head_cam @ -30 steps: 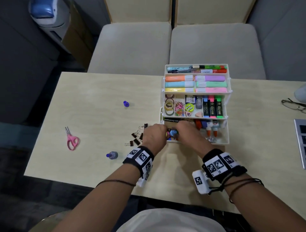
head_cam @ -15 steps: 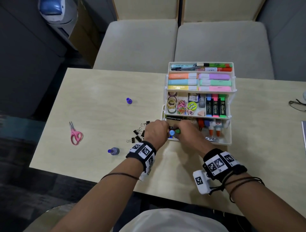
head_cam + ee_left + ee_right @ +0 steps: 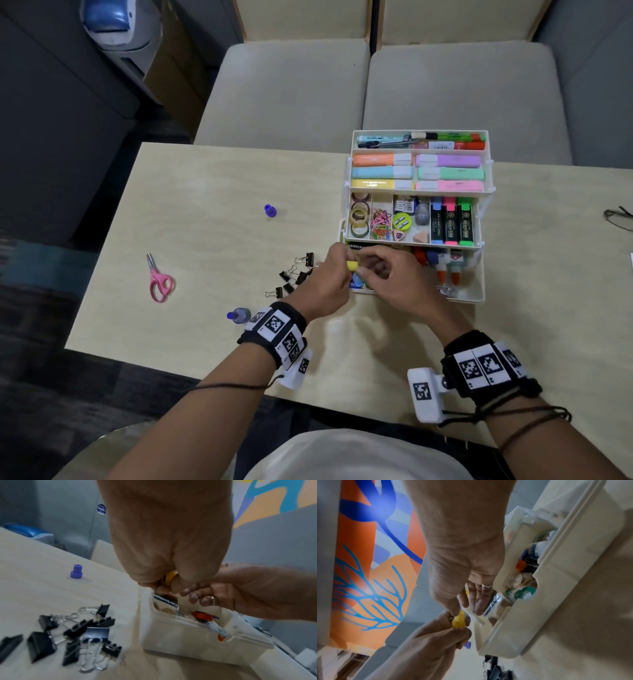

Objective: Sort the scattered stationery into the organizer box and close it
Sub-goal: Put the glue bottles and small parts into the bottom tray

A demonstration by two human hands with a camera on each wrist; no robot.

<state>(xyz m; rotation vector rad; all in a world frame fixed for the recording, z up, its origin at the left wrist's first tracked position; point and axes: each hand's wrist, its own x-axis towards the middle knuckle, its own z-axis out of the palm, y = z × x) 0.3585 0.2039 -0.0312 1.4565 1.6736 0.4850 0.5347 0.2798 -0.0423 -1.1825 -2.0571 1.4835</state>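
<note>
On the far left of your surface [image 3: 212, 192] lie the pink scissors [image 3: 158, 281], flat and well apart from everything else. Further right and nearer you, a small purple-capped bottle [image 3: 239, 315] rests just beside your left wristband, and a loose purple cap [image 3: 270, 210] stands upright farther back. Between them and the box sits a cluster of black binder clips [image 3: 295, 275], touching one another in a loose heap.

Your left hand [image 3: 325, 284] hovers at the near left corner of the organizer box [image 3: 479, 274], with its fingers curled round a small yellow piece [image 3: 352, 265]. Your right hand [image 3: 394, 277] meets it there: thumb and forefinger pinch the same yellow piece from the other side, while its remaining fingers reach down toward the bottom compartment. What exactly the yellow piece is, you cannot tell from these views.

The box stands open, its tiers stepped back. The bottom compartment, under your hands, holds a packet of coin envelopes [image 3: 169, 602], blue pieces and glue bottles with orange tips [image 3: 448, 274]. The middle tray carries tape rolls [image 3: 359, 219], coloured paper clips [image 3: 382, 224] and three dark highlighters [image 3: 451, 224]. The upper tray holds pastel highlighters [image 3: 418, 173] in two columns, with pens [image 3: 421, 141] in the rearmost strip.

At the far right edge, a pair of glasses [image 3: 618, 219] lies on the surface.
</note>
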